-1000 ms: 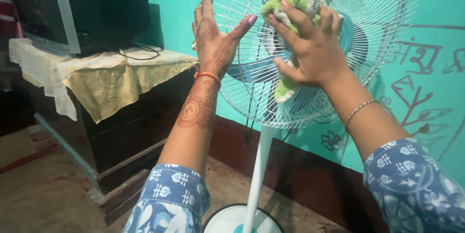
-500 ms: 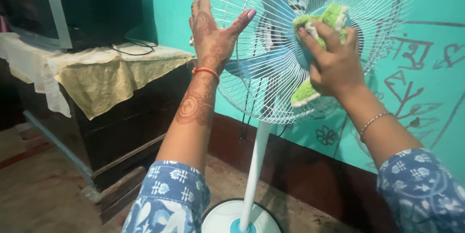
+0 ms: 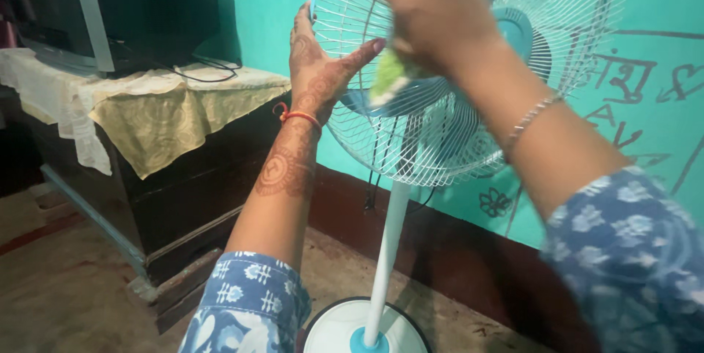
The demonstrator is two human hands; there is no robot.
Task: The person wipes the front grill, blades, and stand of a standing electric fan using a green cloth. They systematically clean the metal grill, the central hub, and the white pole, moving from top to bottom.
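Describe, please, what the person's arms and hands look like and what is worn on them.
Both arms wear blue sleeves with white floral print. The left hand and forearm carry reddish-brown henna patterns, with an orange thread at the wrist. The right hand, blurred here, has a thin silver bracelet at its wrist.

At the upper left we see one screen: a dark television (image 3: 139,12) with a black, unlit face and a pale grey upright strip along its front. It stands on a cloth-covered dark cabinet (image 3: 183,177) against the turquoise wall (image 3: 264,1), with black cables trailing from it over the cloth. On the wall at the far right we see dark hand-drawn markings (image 3: 645,82), lettering and leafy line shapes. We see no packages or labels.
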